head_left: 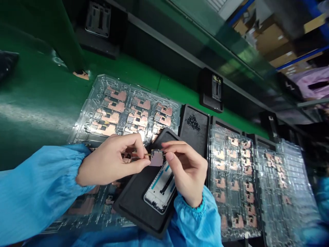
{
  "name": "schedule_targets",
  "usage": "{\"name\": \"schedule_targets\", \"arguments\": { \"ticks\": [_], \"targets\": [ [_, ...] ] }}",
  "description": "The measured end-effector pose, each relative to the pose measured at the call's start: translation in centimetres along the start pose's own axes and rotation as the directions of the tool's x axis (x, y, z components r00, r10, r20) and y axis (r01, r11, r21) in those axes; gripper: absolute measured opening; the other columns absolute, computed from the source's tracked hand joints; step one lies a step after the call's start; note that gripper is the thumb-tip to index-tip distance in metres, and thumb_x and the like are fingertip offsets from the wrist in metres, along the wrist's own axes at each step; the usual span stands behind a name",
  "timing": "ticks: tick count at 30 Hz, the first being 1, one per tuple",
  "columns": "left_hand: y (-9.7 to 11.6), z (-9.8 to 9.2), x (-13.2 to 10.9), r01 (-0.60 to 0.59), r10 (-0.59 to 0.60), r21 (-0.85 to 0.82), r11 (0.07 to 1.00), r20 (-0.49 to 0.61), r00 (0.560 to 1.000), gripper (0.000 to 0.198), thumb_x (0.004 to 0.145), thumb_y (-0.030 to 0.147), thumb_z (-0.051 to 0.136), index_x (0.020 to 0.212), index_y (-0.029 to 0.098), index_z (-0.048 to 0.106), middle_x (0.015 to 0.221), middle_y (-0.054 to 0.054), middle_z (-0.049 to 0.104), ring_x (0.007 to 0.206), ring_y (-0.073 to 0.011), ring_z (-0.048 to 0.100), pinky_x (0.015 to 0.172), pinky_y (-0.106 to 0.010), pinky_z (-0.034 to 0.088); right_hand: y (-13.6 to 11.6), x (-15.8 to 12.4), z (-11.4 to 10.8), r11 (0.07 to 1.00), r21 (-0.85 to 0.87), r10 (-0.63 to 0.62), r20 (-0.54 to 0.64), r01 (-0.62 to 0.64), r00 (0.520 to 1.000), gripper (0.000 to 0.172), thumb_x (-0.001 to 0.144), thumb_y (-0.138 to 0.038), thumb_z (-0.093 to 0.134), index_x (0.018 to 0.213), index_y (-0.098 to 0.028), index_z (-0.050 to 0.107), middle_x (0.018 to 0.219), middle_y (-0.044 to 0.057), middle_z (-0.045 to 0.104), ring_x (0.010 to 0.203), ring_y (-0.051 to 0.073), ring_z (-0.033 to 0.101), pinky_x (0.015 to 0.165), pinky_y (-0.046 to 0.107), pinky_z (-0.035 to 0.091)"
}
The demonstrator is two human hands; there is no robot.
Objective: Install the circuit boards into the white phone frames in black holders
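Head view: copper-faced square module (156, 158), held above the mat's phone frame, pinched narrowly at its edge by the right hand (186, 173). The left hand (110, 159) pinches its thin gold-tipped strip (147, 154), which extends leftward. Beneath lie a white-edged phone display frame (160, 190), long axis toward the module, and a black rubber mat (133, 202).

Tray (86, 128) clear glossy plastic; mat (131, 202) matt black; sleeve (38, 192) smooth blue cloth

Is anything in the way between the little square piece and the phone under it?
No, nothing shows between the little square piece and the phone under it. Only the person's right hand covers part of the phone, and the left hand stays beside the piece.
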State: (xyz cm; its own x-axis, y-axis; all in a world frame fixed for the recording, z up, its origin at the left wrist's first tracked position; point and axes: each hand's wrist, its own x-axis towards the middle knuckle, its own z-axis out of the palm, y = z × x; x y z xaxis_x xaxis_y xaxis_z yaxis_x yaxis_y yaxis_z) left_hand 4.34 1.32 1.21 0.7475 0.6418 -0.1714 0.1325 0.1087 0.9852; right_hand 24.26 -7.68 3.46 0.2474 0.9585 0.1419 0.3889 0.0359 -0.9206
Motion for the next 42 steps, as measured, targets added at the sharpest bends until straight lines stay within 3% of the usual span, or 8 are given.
{"name": "schedule_targets", "arguments": {
  "ticks": [3,6,17,21,25,29,35,42],
  "targets": [
    [-0.2,0.5,-0.2,0.024,-0.025,-0.007,1.000,-0.033,0.999,0.015,0.089,0.028,0.074,0.099,0.023,0.064,0.087,0.002,0.074,0.080,-0.0146,0.071,0.067,-0.021,0.055,0.2,-0.1,0.8,0.999,0.024,-0.027,-0.030,0.027,0.999,0.010,0.093,-0.016,0.069,0.091,-0.024,0.075,0.098,0.007,0.076,0.089,0.022,0.071,0.077,0.035,0.058],
    [-0.4,0.8,-0.3,0.011,-0.010,0.037,0.999,-0.032,0.999,0.030,0.088,0.032,0.075,0.117,0.027,0.069,0.085,0.002,0.077,0.075,-0.0157,0.071,0.065,-0.023,0.055,0.2,-0.4,1.4,0.992,-0.007,-0.123,-0.044,0.123,0.991,0.016,0.090,-0.013,0.071,0.095,-0.026,0.077,0.097,0.006,0.075,0.090,0.023,0.071,0.079,0.037,0.058],
    [-0.1,0.9,-0.4,-0.006,0.010,0.040,0.999,-0.095,0.995,0.023,0.085,0.030,0.070,0.105,0.020,0.078,0.083,0.000,0.078,0.073,-0.0168,0.073,0.063,-0.024,0.056,0.4,-0.4,2.3,0.910,-0.269,-0.334,-0.026,0.315,0.942,0.028,0.085,-0.003,0.071,0.103,-0.025,0.072,0.101,0.006,0.072,0.091,0.022,0.071,0.078,0.037,0.059],
    [-0.5,0.9,-0.5,0.011,-0.003,0.085,0.996,-0.089,0.996,0.024,0.084,0.027,0.069,0.106,0.023,0.079,0.082,0.005,0.077,0.073,-0.0133,0.072,0.066,-0.021,0.055,0.1,-0.1,1.7,0.835,-0.376,-0.390,0.113,0.402,0.914,0.022,0.086,-0.002,0.069,0.098,-0.020,0.069,0.100,0.007,0.072,0.089,0.019,0.071,0.078,0.032,0.059],
    [-0.8,0.8,-0.3,0.022,-0.010,0.184,0.983,-0.065,0.998,0.023,0.083,0.026,0.069,0.103,0.028,0.079,0.076,0.008,0.074,0.070,-0.0107,0.068,0.064,-0.021,0.050,-0.1,0.0,0.8,0.769,-0.458,-0.369,0.252,0.446,0.895,0.017,0.089,-0.004,0.067,0.097,-0.018,0.065,0.099,0.008,0.073,0.090,0.017,0.072,0.080,0.029,0.058],
    [-0.7,0.7,-0.2,0.027,-0.018,0.172,0.985,-0.051,0.999,0.023,0.083,0.026,0.068,0.104,0.027,0.079,0.072,0.008,0.072,0.066,-0.0104,0.064,0.062,-0.022,0.048,0.0,-0.1,0.4,0.753,-0.473,-0.367,0.275,0.457,0.889,0.017,0.090,-0.003,0.066,0.098,-0.018,0.063,0.100,0.009,0.073,0.092,0.017,0.072,0.083,0.028,0.057],
    [-0.5,0.6,-0.1,0.017,-0.012,0.135,0.991,-0.041,0.999,0.022,0.083,0.026,0.071,0.104,0.025,0.078,0.073,0.008,0.073,0.066,-0.0101,0.065,0.064,-0.021,0.050,0.2,0.0,0.4,0.878,-0.322,-0.264,0.295,0.355,0.918,0.016,0.094,-0.005,0.060,0.100,-0.021,0.060,0.100,0.006,0.073,0.098,0.017,0.072,0.085,0.028,0.056],
    [-0.8,0.6,-0.3,0.032,-0.025,0.160,0.987,-0.047,0.999,0.023,0.083,0.026,0.069,0.104,0.029,0.078,0.073,0.008,0.072,0.066,-0.0100,0.064,0.061,-0.021,0.047,0.4,-0.3,0.7,0.939,-0.267,-0.146,0.268,0.219,0.952,0.018,0.094,-0.007,0.063,0.102,-0.023,0.062,0.102,0.002,0.072,0.092,0.015,0.071,0.083,0.028,0.057]
  ]
}}
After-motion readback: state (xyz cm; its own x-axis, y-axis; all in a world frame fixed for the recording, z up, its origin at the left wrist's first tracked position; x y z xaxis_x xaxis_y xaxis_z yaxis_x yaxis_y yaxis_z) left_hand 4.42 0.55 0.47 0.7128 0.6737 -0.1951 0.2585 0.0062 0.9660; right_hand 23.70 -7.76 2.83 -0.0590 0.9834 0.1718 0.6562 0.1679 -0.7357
